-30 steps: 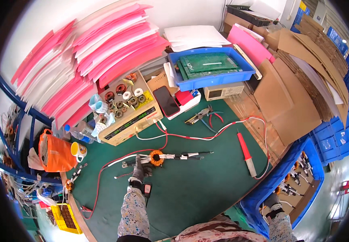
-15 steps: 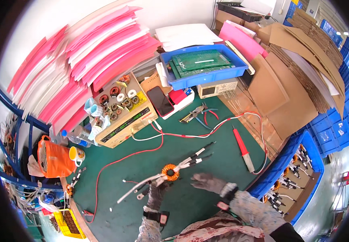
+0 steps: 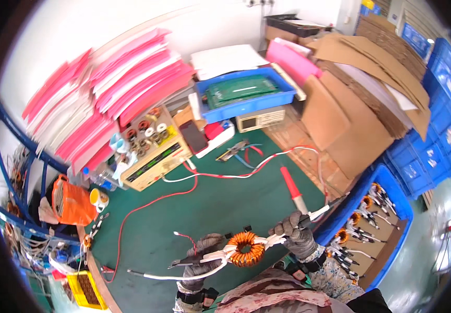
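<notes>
A ring-shaped coil (image 3: 257, 253) wound with orange copper wire hangs between my two grey-gloved hands, close to my body. White-sleeved leads run out from both its sides. My left hand (image 3: 204, 254) is closed around the leads on the left; a long white lead (image 3: 183, 277) and a thin red wire (image 3: 188, 237) stick out past it. On the other side, my right hand (image 3: 297, 239) grips the right-hand leads, whose white and black ends (image 3: 318, 213) point up and right. Some of my left fingers are hidden behind the leads.
A blue bin (image 3: 400, 214) of similar coils stands at the right. On the green table (image 3: 157, 229) lie a red-handled probe-like tool (image 3: 289, 182), pliers (image 3: 247, 154) and red and white cables (image 3: 236, 176). Behind stand a beige meter (image 3: 155, 166) and a blue tray (image 3: 246, 108) of green circuit boards.
My right hand, open and apart from the coil before, is now closed on its right-hand leads. The coil has come nearer to my body and turned. The head view has shifted.
</notes>
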`<state>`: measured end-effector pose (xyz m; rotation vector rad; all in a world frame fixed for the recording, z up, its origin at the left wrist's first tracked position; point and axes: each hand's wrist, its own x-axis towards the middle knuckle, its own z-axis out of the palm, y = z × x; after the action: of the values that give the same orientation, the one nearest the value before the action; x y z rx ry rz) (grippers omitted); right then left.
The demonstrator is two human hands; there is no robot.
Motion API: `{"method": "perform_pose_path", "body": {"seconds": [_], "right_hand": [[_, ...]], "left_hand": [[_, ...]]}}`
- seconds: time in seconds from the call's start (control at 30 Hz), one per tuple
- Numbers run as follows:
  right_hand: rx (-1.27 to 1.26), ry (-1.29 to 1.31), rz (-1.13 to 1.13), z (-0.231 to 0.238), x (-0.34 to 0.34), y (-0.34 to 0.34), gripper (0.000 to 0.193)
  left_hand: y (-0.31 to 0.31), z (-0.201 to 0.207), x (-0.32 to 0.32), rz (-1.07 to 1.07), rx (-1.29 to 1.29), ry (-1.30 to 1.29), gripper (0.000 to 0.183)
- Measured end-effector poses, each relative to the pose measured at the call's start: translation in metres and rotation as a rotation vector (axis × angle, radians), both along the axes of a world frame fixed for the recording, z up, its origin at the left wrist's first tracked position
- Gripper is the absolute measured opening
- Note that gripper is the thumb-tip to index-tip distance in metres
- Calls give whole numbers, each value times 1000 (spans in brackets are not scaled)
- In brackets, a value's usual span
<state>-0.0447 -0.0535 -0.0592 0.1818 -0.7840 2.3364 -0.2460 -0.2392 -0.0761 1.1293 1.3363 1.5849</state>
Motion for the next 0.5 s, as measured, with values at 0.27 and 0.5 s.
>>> {"method": "perform_pose_path", "body": {"seconds": [0.27,0.5], "right_hand": [[-287,-471,-587,7,113,-25,25],[-766,-157,-591,29,232,-20,16]], "left_hand": [[62,87,108,-374,158,-592,83],[107,90,164,-434,130,-203,50]]}}
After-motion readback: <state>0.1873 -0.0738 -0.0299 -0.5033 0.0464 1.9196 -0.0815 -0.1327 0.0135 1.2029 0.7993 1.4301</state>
